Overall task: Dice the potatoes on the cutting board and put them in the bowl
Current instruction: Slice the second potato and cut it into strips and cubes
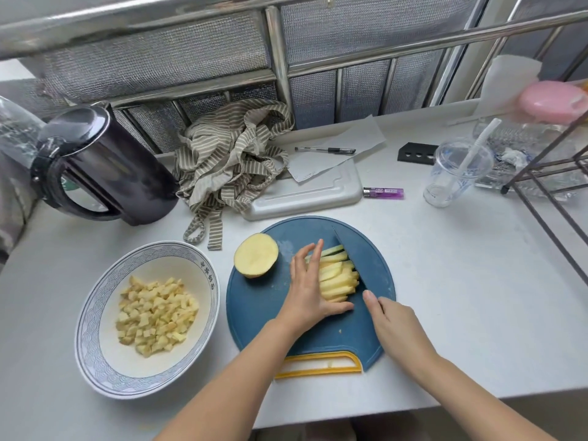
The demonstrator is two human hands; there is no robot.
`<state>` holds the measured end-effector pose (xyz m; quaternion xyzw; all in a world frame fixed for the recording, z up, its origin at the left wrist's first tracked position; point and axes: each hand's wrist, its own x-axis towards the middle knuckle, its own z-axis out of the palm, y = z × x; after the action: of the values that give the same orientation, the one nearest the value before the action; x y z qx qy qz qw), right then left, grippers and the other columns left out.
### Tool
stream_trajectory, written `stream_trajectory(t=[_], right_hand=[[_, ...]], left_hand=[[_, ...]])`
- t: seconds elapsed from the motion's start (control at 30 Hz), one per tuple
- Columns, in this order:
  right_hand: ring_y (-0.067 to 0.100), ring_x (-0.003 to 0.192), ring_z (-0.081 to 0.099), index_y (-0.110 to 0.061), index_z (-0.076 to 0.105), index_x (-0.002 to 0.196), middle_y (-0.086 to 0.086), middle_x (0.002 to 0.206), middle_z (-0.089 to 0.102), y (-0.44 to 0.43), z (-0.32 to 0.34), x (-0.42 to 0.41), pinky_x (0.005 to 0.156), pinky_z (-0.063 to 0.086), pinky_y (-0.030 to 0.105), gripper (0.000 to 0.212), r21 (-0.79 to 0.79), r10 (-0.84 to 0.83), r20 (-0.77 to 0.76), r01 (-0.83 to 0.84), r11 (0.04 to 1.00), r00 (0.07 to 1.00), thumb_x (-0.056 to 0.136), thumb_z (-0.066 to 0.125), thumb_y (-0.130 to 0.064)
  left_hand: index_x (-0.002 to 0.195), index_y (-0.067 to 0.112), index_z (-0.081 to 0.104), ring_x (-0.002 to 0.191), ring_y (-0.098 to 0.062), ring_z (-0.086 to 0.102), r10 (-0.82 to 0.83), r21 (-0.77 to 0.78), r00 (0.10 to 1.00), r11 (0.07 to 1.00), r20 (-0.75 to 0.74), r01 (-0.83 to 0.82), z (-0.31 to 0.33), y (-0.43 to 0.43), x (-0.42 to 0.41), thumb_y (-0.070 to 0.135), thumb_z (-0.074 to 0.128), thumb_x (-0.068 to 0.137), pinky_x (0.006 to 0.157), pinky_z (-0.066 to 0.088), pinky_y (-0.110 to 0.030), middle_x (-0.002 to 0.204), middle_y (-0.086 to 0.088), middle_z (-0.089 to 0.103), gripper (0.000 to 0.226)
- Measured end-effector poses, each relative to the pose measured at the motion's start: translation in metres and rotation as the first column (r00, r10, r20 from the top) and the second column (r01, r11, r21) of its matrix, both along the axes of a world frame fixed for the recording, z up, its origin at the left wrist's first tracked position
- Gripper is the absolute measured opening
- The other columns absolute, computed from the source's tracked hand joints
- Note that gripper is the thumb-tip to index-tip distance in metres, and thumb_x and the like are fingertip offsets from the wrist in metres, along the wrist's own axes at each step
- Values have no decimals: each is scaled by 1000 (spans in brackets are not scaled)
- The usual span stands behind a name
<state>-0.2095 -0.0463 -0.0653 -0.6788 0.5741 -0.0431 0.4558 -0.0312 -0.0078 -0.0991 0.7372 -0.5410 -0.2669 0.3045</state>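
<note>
My left hand lies flat, fingers straight, pressing on the left side of the potato strips in the middle of the board. My right hand grips the knife, whose dark blade rests against the strips' right ends. A potato half sits cut face up at the board's far-left edge. The bowl, just left of the board, holds a heap of dice.

1. One bowl
2. One cutting board
3. One potato half
4. One knife
5. Two hands: left hand, right hand
6. One kettle, one pen, one lighter, one cup
</note>
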Motion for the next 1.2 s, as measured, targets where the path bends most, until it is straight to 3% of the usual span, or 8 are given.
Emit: stream_trajectory(t=[0.23,0.33,0.5,0.6,0.67,0.8,0.93,1.2], right_hand=[[17,58,37,-13,31,65,2,61,39,-2,6,-4,57,29,33,52,15,-43,53,42,999,998,99,34,-51],[16,58,35,-13,30,65,0,60,38,-3,9,-3,55,28,31,51,23,-8,33,7,1000,999,100,34,-50],[15,56,33,-15,29,63,-2,59,35,-6,11,-2,54,26,30,51,11,13,24,-13,1000,1000,100,36,-49],[15,57,33,-14,28,64,-1,59,34,-9,12,-7,54,25,31,51,7,30,20,-30,1000,999,100,35,-50],[16,56,33,-14,28,64,-1,59,33,-11,11,-8,54,24,31,51,4,42,25,-42,999,999,100,34,-50],[17,57,38,-14,30,63,-1,58,38,-12,7,-4,54,27,32,53,-9,69,-11,-69,998,998,100,32,-52],[20,60,46,-12,36,63,2,61,47,-14,3,-1,56,32,33,56,-25,85,-35,-86,996,996,100,29,-54],[20,63,49,-12,39,63,3,63,51,-15,2,-2,57,33,32,56,-36,96,-27,-97,995,995,101,29,-53]], left_hand=[[152,28,2,146,-21,-4,-134,97,973,988,185,118,2,2,19,60,82,55,120,-3,-44,154,-4,10,130],[152,20,16,140,-19,12,-208,141,962,973,178,184,6,-1,29,56,84,58,119,8,-31,150,-4,24,121],[150,18,22,136,-18,18,-239,146,945,967,225,210,14,-4,32,58,83,57,118,17,-37,147,-2,27,118],[152,20,18,139,-13,15,-152,138,974,982,167,129,30,10,42,57,78,65,116,12,-26,150,1,21,112],[143,19,38,130,-10,34,-57,100,988,994,141,43,41,27,50,44,76,77,108,24,-17,139,4,38,81],[110,21,64,90,-4,54,54,129,971,988,231,-86,45,60,59,21,68,85,87,47,-28,99,13,56,25],[107,22,65,85,-6,54,54,310,975,943,216,-121,38,74,63,24,71,82,84,47,-26,97,10,58,26],[107,20,65,76,-9,54,192,250,973,943,128,-219,42,44,43,11,65,84,80,48,-26,95,6,61,25]])
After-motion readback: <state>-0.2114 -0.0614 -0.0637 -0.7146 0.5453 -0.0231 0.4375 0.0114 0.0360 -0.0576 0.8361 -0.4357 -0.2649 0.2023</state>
